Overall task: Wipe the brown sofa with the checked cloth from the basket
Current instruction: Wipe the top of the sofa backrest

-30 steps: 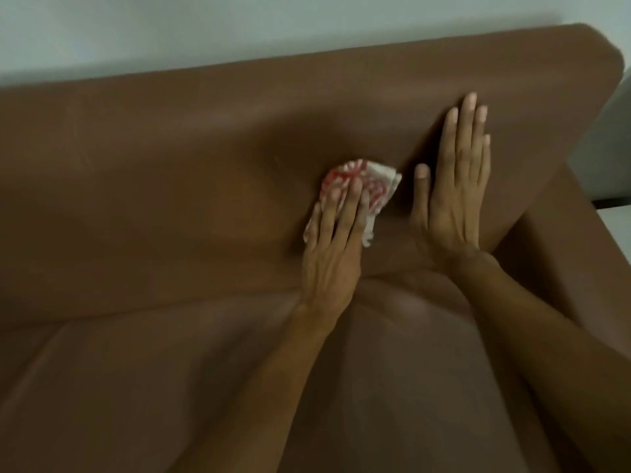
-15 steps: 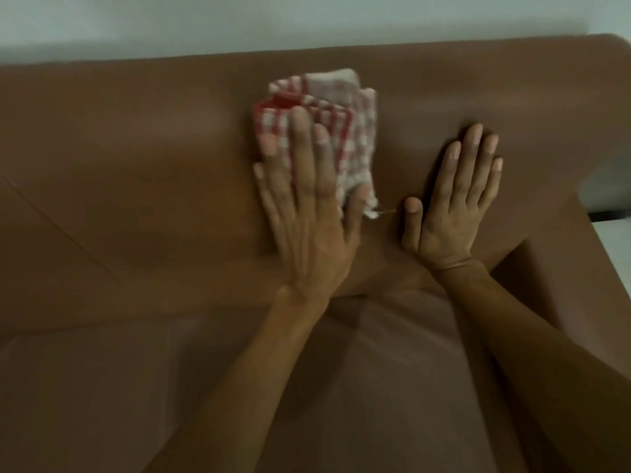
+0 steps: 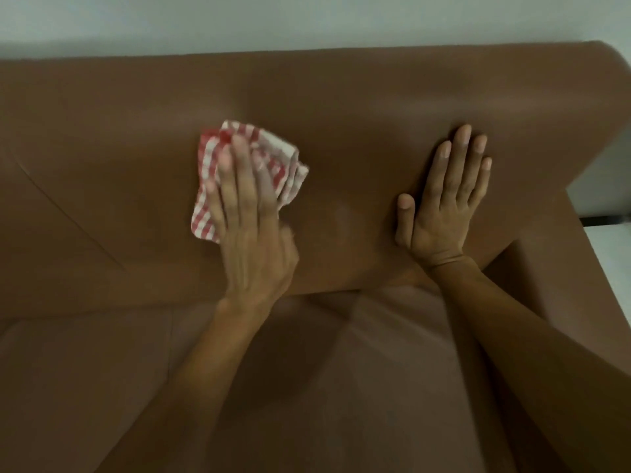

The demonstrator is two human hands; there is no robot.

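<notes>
The brown sofa (image 3: 102, 138) fills most of the view, its backrest upright before me and its seat below. My left hand (image 3: 249, 220) presses a crumpled red-and-white checked cloth (image 3: 273, 162) flat against the middle of the backrest, fingers spread over it and pointing up. The cloth shows above and to both sides of the fingers. My right hand (image 3: 444, 196) lies flat and bare on the backrest farther right, fingers apart, holding nothing. No basket is in view.
A pale wall (image 3: 307, 18) runs behind the sofa's top edge. The sofa's right armrest (image 3: 560, 295) rises at the right, with a pale surface and a dark strip (image 3: 604, 218) beyond it. The seat cushion (image 3: 85, 370) spreads below my arms.
My left hand has slid the cloth up the backrest and then leftwards and a little down. My right hand has stayed flat on the backrest at the right.
</notes>
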